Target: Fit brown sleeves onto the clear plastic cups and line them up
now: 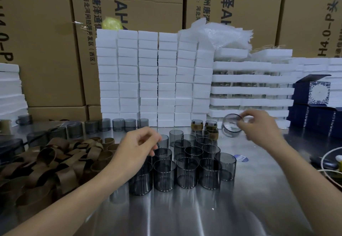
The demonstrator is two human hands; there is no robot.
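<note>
The right hand (pixel 259 127) is gripping a tilted clear cup (pixel 228 125) by its rim, fingers pinching it, above the far right of the steel table (pixel 203 215). The left hand (pixel 140 142) is hovering over a cluster of bare cups (pixel 187 173) at the table's middle, fingers curling downward; I cannot tell if they are touching one. Brown sleeves (pixel 55 163) are lying heaped at the left. A few sleeved cups (pixel 196 125) are standing behind the cluster, just beside the held cup.
</note>
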